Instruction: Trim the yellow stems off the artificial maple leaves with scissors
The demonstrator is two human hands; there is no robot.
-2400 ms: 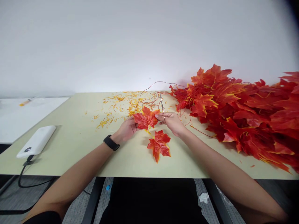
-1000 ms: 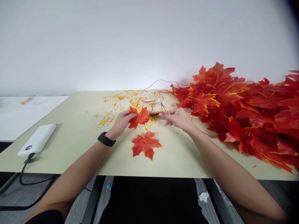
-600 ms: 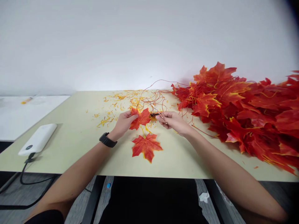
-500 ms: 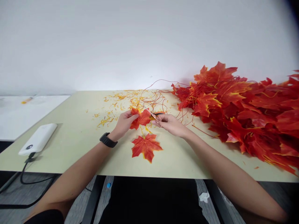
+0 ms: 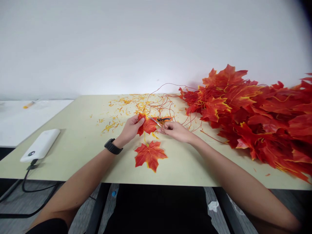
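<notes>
My left hand (image 5: 131,129) pinches a red artificial maple leaf (image 5: 149,125) by its left side, thumb on top. In my right hand (image 5: 175,131) is a pair of scissors (image 5: 158,122), its blades pointing left across the upper edge of that leaf. Whether the blades are closed on the leaf is too small to tell. Just below, a second red maple leaf (image 5: 151,156) with yellow edges hangs or lies near the tabletop, its yellow stem running up toward the held leaf. Behind the scissors lies an orange and black handled tool (image 5: 164,119), partly covered.
A large heap of red maple leaves (image 5: 243,107) fills the table's right side. Thin red strands (image 5: 162,103) trail from it. Yellow and orange trimmings (image 5: 113,125) are scattered behind my hands. A white power bank (image 5: 41,145) with a cable sits on the left of the pale table (image 5: 80,139).
The scissors' blades have moved left and now lie over the held leaf's upper edge. The lower leaf has shifted slightly left and down. More of the orange-handled tool shows.
</notes>
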